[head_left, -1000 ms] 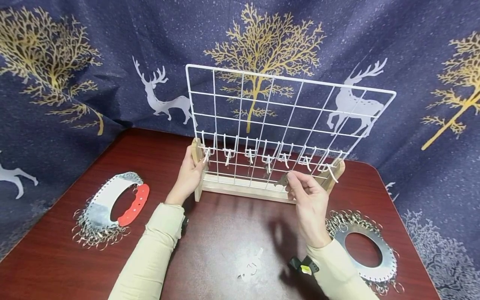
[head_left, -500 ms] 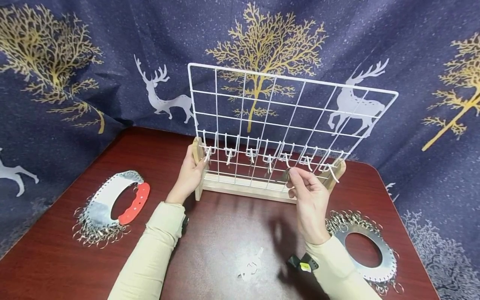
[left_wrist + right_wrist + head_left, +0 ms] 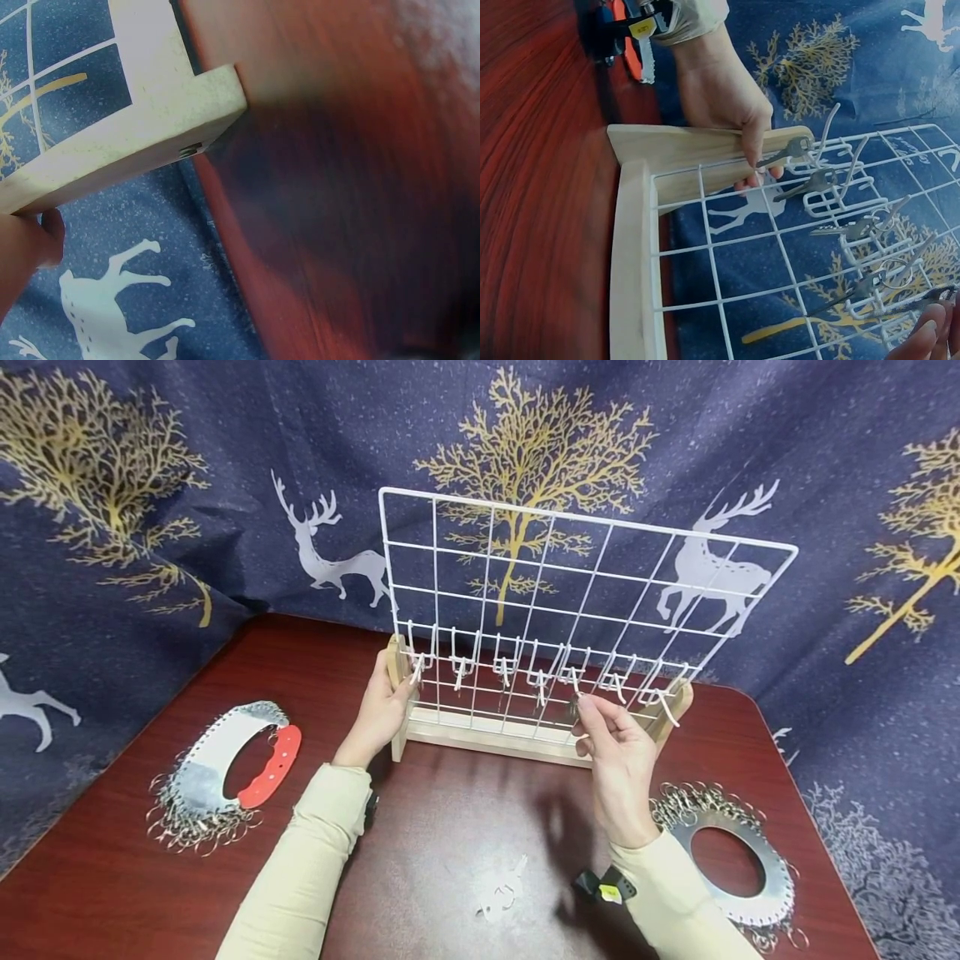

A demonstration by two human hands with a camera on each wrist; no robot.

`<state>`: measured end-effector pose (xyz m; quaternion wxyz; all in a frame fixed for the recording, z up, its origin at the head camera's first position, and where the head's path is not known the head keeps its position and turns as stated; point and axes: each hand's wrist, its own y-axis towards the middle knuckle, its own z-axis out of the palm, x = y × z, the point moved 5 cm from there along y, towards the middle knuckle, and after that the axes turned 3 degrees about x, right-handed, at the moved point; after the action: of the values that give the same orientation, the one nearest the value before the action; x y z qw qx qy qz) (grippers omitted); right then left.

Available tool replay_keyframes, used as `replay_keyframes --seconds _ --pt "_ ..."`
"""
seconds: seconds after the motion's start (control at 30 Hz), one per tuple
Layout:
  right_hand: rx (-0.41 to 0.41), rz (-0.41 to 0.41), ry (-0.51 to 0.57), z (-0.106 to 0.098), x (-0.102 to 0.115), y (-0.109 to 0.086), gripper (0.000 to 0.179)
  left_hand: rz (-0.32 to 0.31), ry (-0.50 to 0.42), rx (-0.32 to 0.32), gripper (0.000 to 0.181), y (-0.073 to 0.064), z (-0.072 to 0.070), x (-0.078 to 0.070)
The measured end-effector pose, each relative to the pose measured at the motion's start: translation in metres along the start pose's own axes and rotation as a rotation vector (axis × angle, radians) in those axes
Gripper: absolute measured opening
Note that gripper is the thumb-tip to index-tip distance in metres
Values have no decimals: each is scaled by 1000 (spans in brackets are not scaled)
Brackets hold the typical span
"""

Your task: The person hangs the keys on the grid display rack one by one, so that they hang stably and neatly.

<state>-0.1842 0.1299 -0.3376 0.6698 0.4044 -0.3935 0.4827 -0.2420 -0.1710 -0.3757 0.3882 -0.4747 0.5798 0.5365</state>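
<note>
A white wire grid rack (image 3: 531, 613) stands on a wooden base (image 3: 487, 738), with a row of hooks along its lower part. My left hand (image 3: 378, 714) grips the wooden side post (image 3: 395, 664) at the rack's left end. Between thumb and fingers, my right hand (image 3: 621, 752) pinches a key (image 3: 930, 298), right at the tip of a hook right of the rack's middle. The fingers hide much of this key. Several other keys, such as one on a ring (image 3: 866, 286), hang from hooks nearer the left post.
On the table's left lies a curved metal plate (image 3: 225, 752) with a red handle (image 3: 273, 768) and small rings along its edge. A ring-shaped metal plate (image 3: 686, 837) fringed with rings lies right. A small shiny pile (image 3: 501, 897) rests in front. Patterned cloth (image 3: 337, 410) hangs behind.
My right hand has lifted the key slightly, bringing it to the hook tip; the key's blade, clearly seen earlier, is now mostly lost against the grid. The left hand keeps its grip.
</note>
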Motion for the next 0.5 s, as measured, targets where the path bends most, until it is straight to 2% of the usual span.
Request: replay_keyframes --seconds 0.2,0.33,0.4,0.43,0.5 --pt "-10 37 -49 -4 -4 -1 8 -3 0 -3 41 -1 1 -1" --pt "16 76 -140 -9 -8 -4 14 -11 0 -1 40 0 1 -2" --pt "105 106 -272 -10 -12 -6 20 -16 11 -4 41 0 1 -1" --pt "181 125 -358 -10 -16 -8 22 -18 14 -4 41 0 1 -1" --pt "394 140 -546 -7 -23 -15 22 -25 21 -5 42 0 0 0"
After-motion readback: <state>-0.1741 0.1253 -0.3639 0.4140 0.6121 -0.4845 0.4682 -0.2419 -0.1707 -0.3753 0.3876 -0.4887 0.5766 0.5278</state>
